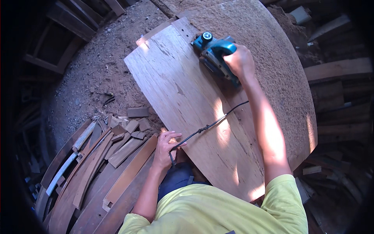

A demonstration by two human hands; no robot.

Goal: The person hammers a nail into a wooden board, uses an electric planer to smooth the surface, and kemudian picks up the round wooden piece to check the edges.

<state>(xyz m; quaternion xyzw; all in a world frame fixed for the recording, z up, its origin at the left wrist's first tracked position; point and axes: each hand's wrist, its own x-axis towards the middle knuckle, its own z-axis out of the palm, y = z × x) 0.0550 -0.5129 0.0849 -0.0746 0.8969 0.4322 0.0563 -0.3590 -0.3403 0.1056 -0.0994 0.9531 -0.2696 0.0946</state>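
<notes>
A teal and black electric planer [214,54] rests near the far end of a wide, pale wooden board [183,89]. My right hand [240,62] is wrapped round its handle, with the arm stretched out ahead. A dark power cord [224,116], knotted partway along, runs slantwise across the board from beneath my right forearm. It passes through my left hand [165,150], which holds it between thumb and fingers by the board's left edge. The planer's underside and any contact with the wood are hidden.
Offcuts and long planks [124,171] are piled at the left. Sawdust coats the broad surface [280,78] right of the board. Gravelly ground [93,78] lies at the far left, and stacked timber [339,70] stands along the right side.
</notes>
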